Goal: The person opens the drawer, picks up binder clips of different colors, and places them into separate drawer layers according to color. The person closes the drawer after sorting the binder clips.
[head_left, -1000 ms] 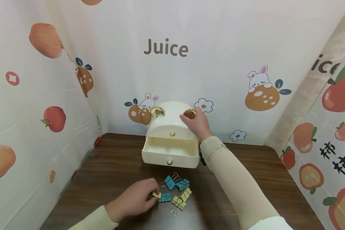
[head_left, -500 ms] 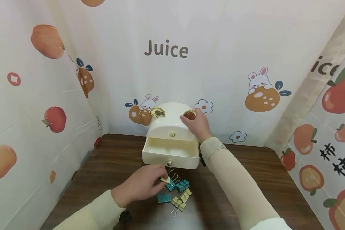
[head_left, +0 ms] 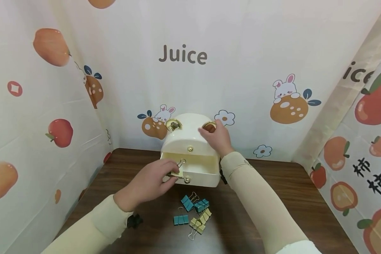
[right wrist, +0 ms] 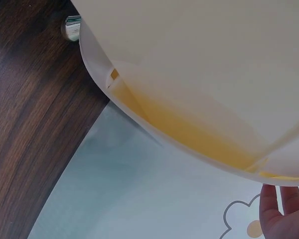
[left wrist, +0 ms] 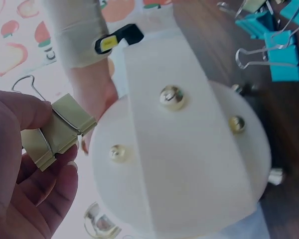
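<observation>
My left hand pinches a yellow binder clip at the front left of the pulled-out drawer. The left wrist view shows the yellow clip between thumb and fingers of the left hand, wire handles outward. At the top right of the white cabinet, my right hand grips the gold-rimmed ear. In the right wrist view, fingertips of the right hand touch the cabinet's edge. On the table lie blue clips and yellow clips.
The dark wooden table carries the cabinet at its back, against a printed curtain. Another gold-rimmed ear is at the cabinet's top left. The clips lie in front of the drawer.
My left hand has lifted the yellow clip from beside the blue ones and moved it away from me, up to the drawer's front. My right hand has stayed on the ear.
</observation>
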`<state>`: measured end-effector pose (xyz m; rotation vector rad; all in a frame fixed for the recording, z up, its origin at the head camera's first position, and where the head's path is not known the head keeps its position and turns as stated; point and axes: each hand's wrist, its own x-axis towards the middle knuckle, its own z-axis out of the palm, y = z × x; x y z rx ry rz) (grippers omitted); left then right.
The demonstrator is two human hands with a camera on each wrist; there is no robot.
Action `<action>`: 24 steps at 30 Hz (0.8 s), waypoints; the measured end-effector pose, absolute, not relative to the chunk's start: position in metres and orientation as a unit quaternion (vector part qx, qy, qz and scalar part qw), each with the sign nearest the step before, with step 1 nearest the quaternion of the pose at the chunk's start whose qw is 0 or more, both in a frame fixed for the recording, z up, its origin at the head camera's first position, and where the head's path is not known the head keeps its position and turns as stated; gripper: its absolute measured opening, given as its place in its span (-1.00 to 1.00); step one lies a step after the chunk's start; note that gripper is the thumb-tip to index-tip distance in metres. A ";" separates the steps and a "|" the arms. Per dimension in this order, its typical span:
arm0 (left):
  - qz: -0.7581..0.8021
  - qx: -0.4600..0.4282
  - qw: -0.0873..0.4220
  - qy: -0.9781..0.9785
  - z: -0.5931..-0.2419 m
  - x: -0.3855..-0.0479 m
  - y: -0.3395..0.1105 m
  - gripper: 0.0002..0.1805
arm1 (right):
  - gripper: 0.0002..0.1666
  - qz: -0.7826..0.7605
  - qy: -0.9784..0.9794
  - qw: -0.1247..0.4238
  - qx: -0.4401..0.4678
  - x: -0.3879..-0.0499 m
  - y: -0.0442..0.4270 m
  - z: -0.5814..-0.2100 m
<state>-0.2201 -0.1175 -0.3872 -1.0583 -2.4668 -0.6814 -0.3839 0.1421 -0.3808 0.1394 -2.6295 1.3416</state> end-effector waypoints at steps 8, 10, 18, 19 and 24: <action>-0.241 -0.345 0.191 -0.887 -0.375 -0.233 -0.123 -0.76 | -0.27 0.447 -0.888 0.097 0.050 -0.382 0.142 -0.381; -0.233 -0.337 0.190 -0.892 -0.374 -0.237 -0.125 -0.76 | -0.26 0.448 -0.887 0.097 0.049 -0.383 0.142 -0.380; -0.221 -0.312 0.168 -0.909 -0.378 -0.250 -0.126 -0.77 | -0.25 0.449 -0.888 0.093 0.044 -0.384 0.142 -0.380; -0.220 -0.311 0.164 -0.910 -0.380 -0.252 -0.126 -0.77 | -0.25 0.449 -0.888 0.090 0.042 -0.383 0.142 -0.380; -0.209 -0.314 0.141 -0.915 -0.388 -0.259 -0.125 -0.79 | -0.24 0.450 -0.888 0.088 0.038 -0.383 0.142 -0.380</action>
